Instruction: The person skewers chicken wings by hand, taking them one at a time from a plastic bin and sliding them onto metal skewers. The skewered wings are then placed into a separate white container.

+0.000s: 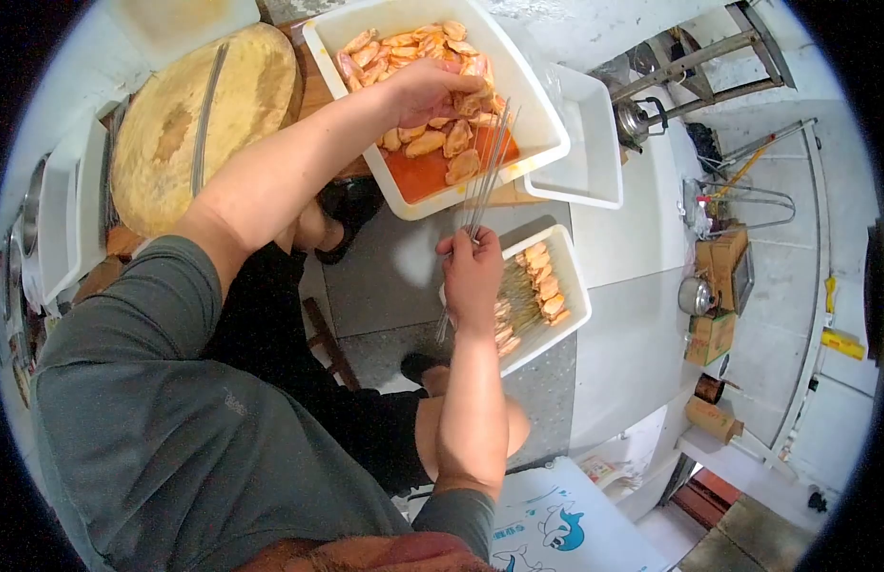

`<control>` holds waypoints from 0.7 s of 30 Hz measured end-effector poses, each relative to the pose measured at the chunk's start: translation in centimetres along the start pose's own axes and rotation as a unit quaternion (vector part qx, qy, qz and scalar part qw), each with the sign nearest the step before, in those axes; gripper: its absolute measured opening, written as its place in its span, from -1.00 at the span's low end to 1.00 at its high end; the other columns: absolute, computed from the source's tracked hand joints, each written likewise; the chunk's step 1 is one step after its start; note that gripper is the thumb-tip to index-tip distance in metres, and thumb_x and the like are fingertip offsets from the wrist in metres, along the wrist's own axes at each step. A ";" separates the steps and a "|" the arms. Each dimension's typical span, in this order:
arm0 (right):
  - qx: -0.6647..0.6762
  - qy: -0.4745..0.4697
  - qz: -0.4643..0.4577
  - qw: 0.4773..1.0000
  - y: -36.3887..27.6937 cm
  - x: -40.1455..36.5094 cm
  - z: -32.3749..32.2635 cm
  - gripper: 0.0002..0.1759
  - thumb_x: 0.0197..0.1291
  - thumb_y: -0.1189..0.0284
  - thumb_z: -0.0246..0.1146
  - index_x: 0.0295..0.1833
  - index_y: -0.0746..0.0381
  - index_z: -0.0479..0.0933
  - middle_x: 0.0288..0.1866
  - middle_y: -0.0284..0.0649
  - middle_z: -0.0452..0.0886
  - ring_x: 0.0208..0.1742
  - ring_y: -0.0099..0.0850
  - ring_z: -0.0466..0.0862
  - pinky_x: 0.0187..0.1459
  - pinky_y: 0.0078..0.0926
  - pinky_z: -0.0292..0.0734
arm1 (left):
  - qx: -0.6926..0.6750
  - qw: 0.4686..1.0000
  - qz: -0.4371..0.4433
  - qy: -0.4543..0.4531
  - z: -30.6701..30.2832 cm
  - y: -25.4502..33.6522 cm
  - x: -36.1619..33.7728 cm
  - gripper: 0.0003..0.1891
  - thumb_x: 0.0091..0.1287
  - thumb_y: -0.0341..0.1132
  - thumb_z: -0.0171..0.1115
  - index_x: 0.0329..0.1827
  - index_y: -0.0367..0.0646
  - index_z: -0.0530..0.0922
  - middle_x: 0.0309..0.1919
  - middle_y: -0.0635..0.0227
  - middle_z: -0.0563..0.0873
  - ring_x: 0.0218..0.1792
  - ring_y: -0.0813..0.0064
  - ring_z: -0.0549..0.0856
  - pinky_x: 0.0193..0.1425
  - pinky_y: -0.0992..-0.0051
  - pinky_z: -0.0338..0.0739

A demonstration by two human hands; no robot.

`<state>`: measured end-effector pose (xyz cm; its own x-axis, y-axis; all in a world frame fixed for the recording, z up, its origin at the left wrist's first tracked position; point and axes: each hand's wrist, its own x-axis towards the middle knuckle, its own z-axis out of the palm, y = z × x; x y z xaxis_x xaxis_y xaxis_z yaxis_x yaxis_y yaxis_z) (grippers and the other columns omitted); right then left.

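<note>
My left hand (437, 92) is over the large white tub (547, 133), its fingers closed on a chicken wing (474, 99). More marinated chicken wings (425, 144) lie below it in reddish liquid. In my right hand (472, 276) is a bundle of thin metal skewers (484, 181), gripped partway along; their upper ends reach over the tub near the held wing. Beneath and beside my right hand, a smaller white tray (577, 286) holds skewered chicken pieces (542, 276) in rows. My forearm and hand cover part of that tray.
A round wooden chopping block (242, 105) with a long dark strip across it stands at the left. Another white tub (595, 143) sits beside the large one. Farther right are a metal kettle (635, 122) and cardboard boxes (711, 336). A dolphin-printed cover (556, 520) is close below.
</note>
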<state>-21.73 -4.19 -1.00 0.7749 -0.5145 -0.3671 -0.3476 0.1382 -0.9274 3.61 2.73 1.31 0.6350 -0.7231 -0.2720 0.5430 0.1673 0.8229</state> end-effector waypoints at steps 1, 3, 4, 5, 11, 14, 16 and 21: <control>0.001 0.001 -0.001 1.000 0.1 0.0 0.0 -0.78 0.35 0.42 0.10 -0.07 0.39 0.40 -0.48 -0.23 0.62 -0.58 -0.60 0.45 -0.54 -0.58 0.32 | 0.002 1.000 0.001 -0.003 0.2 0.0 -0.1 -0.85 0.34 -0.36 0.28 -0.15 -0.24 0.57 -0.15 0.29 0.71 -0.14 0.47 0.72 -0.01 0.42 0.62; 0.005 0.005 0.007 1.000 -0.2 -0.1 0.0 -0.77 0.34 0.43 0.10 -0.05 0.40 0.39 -0.48 -0.23 0.62 -0.57 -0.60 0.45 -0.54 -0.58 0.32 | 0.009 1.000 0.008 -0.015 0.1 -0.3 0.1 -0.86 0.33 -0.36 0.29 -0.18 -0.23 0.57 -0.17 0.30 0.71 -0.15 0.47 0.72 -0.02 0.44 0.62; 0.007 0.007 0.011 1.000 -0.3 -0.2 0.0 -0.77 0.34 0.43 0.10 -0.05 0.40 0.39 -0.48 -0.23 0.62 -0.57 -0.60 0.45 -0.54 -0.58 0.32 | 0.013 1.000 0.011 -0.021 0.0 -0.4 0.2 -0.87 0.33 -0.36 0.29 -0.19 -0.23 0.57 -0.18 0.30 0.70 -0.15 0.47 0.72 -0.03 0.45 0.62; 0.012 0.003 0.006 1.000 -0.3 -0.2 0.0 -0.80 0.35 0.43 0.10 -0.06 0.37 0.39 -0.47 -0.25 0.61 -0.58 -0.62 0.42 -0.54 -0.62 0.29 | 0.019 1.000 0.010 -0.010 -0.1 -0.6 0.5 -0.87 0.33 -0.36 0.29 -0.20 -0.23 0.56 -0.19 0.30 0.70 -0.15 0.47 0.72 -0.05 0.45 0.62; -0.031 0.017 -0.026 0.999 0.3 0.3 -0.2 -0.84 0.33 0.42 0.11 -0.15 0.31 0.42 -0.47 -0.28 0.58 -0.58 -0.63 0.42 -0.54 -0.64 0.27 | 0.010 1.000 -0.002 -0.018 0.1 -1.0 0.5 -0.87 0.34 -0.35 0.29 -0.23 -0.22 0.55 -0.23 0.33 0.69 -0.16 0.47 0.72 -0.12 0.49 0.63; -0.024 0.037 -0.035 0.998 -0.1 0.3 0.0 -0.81 0.29 0.40 0.11 -0.27 0.33 0.44 -0.52 -0.25 0.60 -0.59 -0.56 0.45 -0.53 -0.51 0.30 | 0.059 0.998 -0.018 -0.001 1.8 -0.1 -1.2 -0.86 0.35 -0.34 0.29 -0.20 -0.23 0.56 -0.21 0.33 0.68 -0.16 0.47 0.72 -0.10 0.50 0.63; -0.014 0.037 -0.025 0.999 -0.3 0.3 0.2 -0.81 0.29 0.40 0.11 -0.28 0.33 0.44 -0.53 -0.26 0.59 -0.60 -0.56 0.45 -0.53 -0.51 0.30 | 0.114 0.993 -0.019 0.027 3.2 0.5 -2.5 -0.85 0.36 -0.33 0.27 -0.17 -0.24 0.56 -0.19 0.31 0.68 -0.16 0.46 0.72 -0.08 0.49 0.64; -0.003 0.039 -0.035 0.999 -0.6 0.9 0.4 -0.82 0.32 0.41 0.09 -0.25 0.32 0.44 -0.52 -0.26 0.58 -0.62 -0.58 0.44 -0.58 -0.53 0.28 | 0.087 0.996 -0.018 0.005 2.7 -1.6 -1.4 -0.76 0.37 -0.32 0.28 -0.04 -0.30 0.57 -0.16 0.29 0.68 -0.19 0.49 0.72 -0.12 0.52 0.63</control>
<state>-20.60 -4.36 -0.77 0.7542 -0.5866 -0.2951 -0.2981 0.0945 -0.9498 0.37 1.61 1.73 0.6227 -0.7200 -0.3063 0.4617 0.0221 0.8868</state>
